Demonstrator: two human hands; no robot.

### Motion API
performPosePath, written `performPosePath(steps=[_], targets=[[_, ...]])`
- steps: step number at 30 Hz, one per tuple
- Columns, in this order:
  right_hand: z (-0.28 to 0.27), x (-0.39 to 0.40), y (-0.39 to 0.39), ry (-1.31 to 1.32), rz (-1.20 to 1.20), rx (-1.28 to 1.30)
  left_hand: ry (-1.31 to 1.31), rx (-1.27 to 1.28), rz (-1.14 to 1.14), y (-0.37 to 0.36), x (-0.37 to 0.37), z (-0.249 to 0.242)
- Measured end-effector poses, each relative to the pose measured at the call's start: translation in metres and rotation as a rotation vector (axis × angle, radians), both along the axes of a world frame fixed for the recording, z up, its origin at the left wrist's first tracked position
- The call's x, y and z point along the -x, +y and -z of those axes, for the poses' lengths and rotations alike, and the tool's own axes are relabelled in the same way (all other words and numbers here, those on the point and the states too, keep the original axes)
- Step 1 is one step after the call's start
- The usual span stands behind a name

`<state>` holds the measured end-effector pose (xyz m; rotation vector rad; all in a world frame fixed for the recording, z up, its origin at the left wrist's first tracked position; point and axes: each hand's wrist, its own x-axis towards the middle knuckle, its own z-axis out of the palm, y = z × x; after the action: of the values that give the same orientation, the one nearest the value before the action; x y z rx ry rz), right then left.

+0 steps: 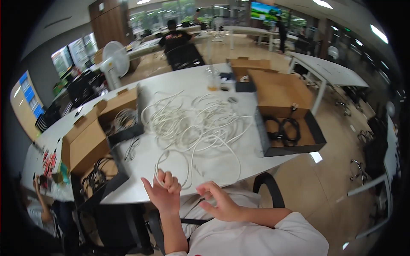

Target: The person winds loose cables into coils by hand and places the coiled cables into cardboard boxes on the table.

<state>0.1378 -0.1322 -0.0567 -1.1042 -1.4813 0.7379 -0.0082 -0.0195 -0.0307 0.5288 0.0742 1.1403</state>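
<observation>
A large tangle of white cable [194, 121] spreads over the middle of the white table. My left hand [165, 194] is at the table's front edge, its fingers curled around a loop of this cable and its thumb sticking out. From that hand the loop runs back toward the pile. To its right, my right hand [220, 202] is in front of the table edge with thumb and fingers apart, and nothing shows between them. A thin strand of the white cable lies just beyond its fingertips.
Open cardboard boxes stand on both sides: one with a coiled black cable [282, 130] at right, one with dark cables [97, 179] at left, and one with grey cables [124, 121] behind it. A clear bottle [212, 79] stands at the back. A co-worker's hand [37, 183] shows far left.
</observation>
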Motion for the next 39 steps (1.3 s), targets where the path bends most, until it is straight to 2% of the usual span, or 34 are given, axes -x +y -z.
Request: performPosePath(steps=[2, 5, 8, 12, 14, 17, 20, 24, 28, 29, 32, 39], targets=[[-0.011, 0.003, 0.009, 0.063, 0.135, -0.136, 0.138, -0.037, -0.009, -0.009, -0.014, 0.003], [-0.016, 0.002, 0.014, 0.365, -0.041, 0.002, 0.319, -0.13, -0.077, -0.018, -0.029, 0.006], [-0.021, -0.013, 0.01, 0.162, -0.024, 0.033, 0.36, -0.185, -0.132, -0.019, -0.03, 0.01], [-0.027, -0.037, 0.011, -0.356, 0.637, -0.4, 0.27, -0.204, -0.153, -0.017, -0.012, 0.007], [-0.035, -0.052, 0.015, -0.516, 0.865, -0.405, 0.218, -0.268, -0.14, -0.017, -0.004, 0.003], [-0.011, -0.081, 0.025, -0.486, 0.747, -0.233, 0.119, -0.301, -0.128, -0.018, 0.002, -0.005], [0.005, -0.107, 0.023, 0.341, 0.084, 0.308, 0.181, -0.319, -0.147, -0.015, 0.002, -0.005], [-0.037, -0.096, 0.012, 0.589, 0.034, 0.227, 0.443, -0.231, -0.156, -0.016, -0.004, 0.002], [-0.063, -0.08, 0.009, 0.791, -0.052, 0.205, 0.631, -0.341, -0.053, -0.022, -0.022, 0.011], [-0.067, -0.074, 0.009, 0.758, -0.037, 0.162, 0.674, -0.371, -0.033, -0.023, -0.025, 0.012], [-0.061, -0.059, 0.009, 0.445, -0.026, -0.037, 0.709, -0.411, -0.034, -0.024, -0.033, 0.016], [-0.054, -0.04, 0.015, -0.003, 0.093, -0.138, 0.767, -0.464, -0.101, -0.027, -0.038, 0.016]])
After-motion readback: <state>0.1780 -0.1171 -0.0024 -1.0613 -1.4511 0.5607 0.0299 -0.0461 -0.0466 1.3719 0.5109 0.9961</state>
